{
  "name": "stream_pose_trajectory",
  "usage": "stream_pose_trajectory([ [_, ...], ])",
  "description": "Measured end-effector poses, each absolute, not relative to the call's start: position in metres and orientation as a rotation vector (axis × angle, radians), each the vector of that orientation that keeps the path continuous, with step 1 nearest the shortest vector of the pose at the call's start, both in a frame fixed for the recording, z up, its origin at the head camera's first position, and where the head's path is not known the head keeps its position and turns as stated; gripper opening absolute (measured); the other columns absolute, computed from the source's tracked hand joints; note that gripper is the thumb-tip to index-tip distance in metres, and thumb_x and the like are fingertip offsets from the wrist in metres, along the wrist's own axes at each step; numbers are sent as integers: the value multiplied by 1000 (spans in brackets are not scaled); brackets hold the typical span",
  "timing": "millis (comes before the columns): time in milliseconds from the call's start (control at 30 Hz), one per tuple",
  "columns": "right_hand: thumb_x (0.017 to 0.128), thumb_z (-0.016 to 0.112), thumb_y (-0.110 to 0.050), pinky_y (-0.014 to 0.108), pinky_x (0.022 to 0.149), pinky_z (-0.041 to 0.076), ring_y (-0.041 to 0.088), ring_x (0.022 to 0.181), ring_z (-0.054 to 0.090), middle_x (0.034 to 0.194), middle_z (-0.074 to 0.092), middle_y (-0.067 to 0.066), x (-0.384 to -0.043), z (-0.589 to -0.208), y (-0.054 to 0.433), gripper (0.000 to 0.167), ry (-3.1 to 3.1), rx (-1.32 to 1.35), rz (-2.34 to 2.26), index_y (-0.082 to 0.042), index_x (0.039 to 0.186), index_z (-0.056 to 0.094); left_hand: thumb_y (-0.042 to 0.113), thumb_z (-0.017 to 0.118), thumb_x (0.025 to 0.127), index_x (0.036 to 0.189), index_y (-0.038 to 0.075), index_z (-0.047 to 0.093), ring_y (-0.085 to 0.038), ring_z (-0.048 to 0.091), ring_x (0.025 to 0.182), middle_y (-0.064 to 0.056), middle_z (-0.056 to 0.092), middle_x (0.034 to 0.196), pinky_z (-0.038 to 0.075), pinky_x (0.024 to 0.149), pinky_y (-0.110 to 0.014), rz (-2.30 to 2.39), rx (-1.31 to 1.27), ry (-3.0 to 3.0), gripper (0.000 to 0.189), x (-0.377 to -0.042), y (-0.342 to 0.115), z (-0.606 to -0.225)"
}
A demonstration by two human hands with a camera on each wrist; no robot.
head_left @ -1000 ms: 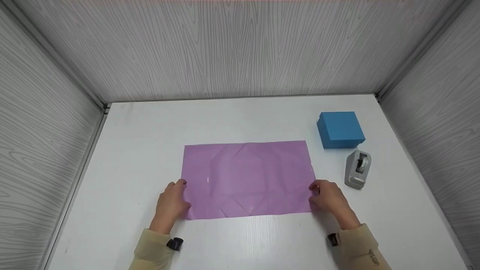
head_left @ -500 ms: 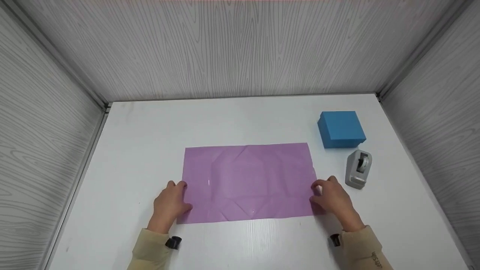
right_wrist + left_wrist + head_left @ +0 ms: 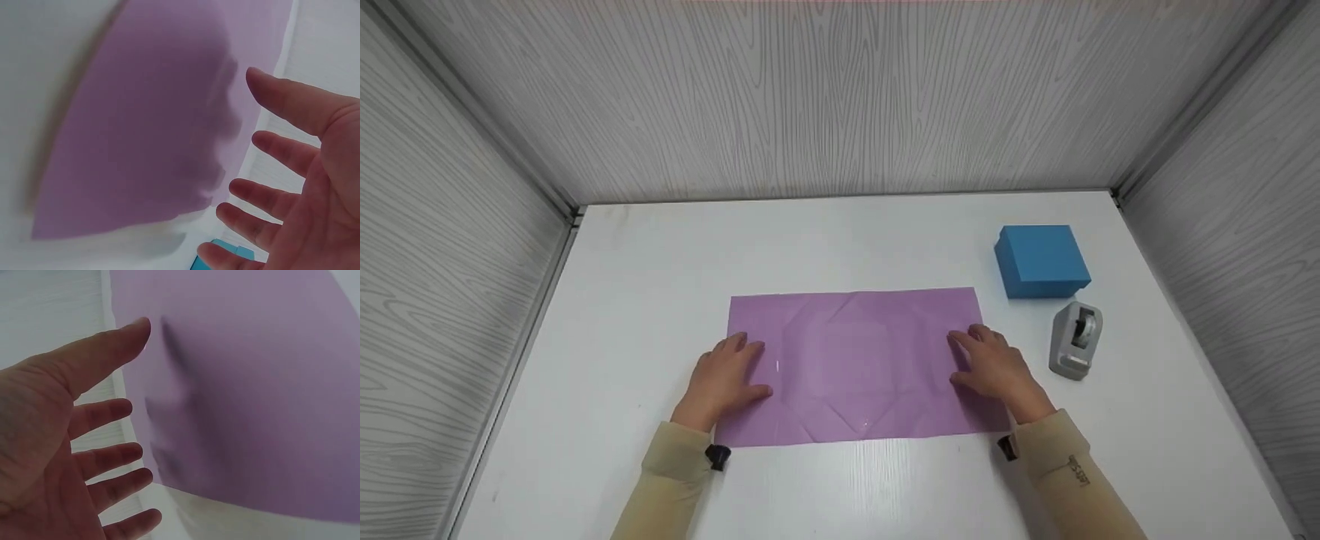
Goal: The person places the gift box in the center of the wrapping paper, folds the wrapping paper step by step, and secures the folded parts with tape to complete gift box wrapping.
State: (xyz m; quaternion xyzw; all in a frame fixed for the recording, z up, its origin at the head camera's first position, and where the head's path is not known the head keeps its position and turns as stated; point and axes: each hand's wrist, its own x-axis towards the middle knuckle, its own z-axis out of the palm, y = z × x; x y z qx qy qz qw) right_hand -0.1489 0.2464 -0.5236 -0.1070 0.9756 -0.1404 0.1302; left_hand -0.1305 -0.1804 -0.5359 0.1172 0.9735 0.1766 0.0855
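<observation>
A creased purple sheet of paper (image 3: 855,360) lies flat on the white table, its long side running left to right. Over its left end is my left hand (image 3: 724,379), fingers spread and thumb out toward the middle. My right hand (image 3: 994,367) mirrors it over the right end. Both wrist views show the hands with fingers extended and apart, holding nothing. Finger shadows fall on the purple paper (image 3: 253,410) in the left wrist view. In the right wrist view they fall on the paper (image 3: 140,140) too.
A blue box (image 3: 1044,259) stands at the back right of the white table (image 3: 645,255). Just in front of it sits a grey tape dispenser (image 3: 1075,340). Grey wood-grain panels (image 3: 840,97) enclose the table at the back and both sides.
Both hands have let go of the paper's side edges and moved inward over it, fingers spreading. The paper shifted slightly toward me earlier; box and tape dispenser stay in place.
</observation>
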Motion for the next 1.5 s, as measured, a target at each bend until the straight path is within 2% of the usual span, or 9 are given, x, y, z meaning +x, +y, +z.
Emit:
stream_pose_trajectory([
  [300,83,79,-24,68,100,32,49,132,35,146,36,27,-152,-528,248,69,2795,-280,-438,-5,142,49,37,82,76,134,5,57,-44,38,133,-25,44,144,33,102,-63,497,345,2901,71,-131,-182,-540],
  [700,81,80,-25,68,97,35,49,130,37,144,38,27,-145,-529,249,69,2818,-286,-427,-5,140,51,38,84,74,134,6,58,-42,39,133,-23,45,144,32,102,-64,499,328,2909,73,-128,-182,-542],
  [1133,83,79,-26,68,101,32,48,131,36,145,38,26,-142,-530,252,68,2813,-280,-470,-6,141,51,37,83,75,135,6,57,-43,37,134,-23,43,145,31,103,-63,530,329,2891,72,-125,-182,-542],
  [1333,86,75,-25,68,101,31,49,132,34,147,34,28,-154,-514,265,67,2845,-233,-587,-6,144,46,36,80,78,135,4,56,-44,35,135,-25,41,146,30,105,-62,588,346,2897,70,-123,-181,-537],
  [1500,91,70,-22,67,101,32,51,134,29,149,28,31,-174,-499,283,67,2931,-166,-637,-1,146,40,35,78,82,135,5,56,-42,40,133,-23,45,143,33,103,-61,645,375,2953,65,-123,-176,-530],
])
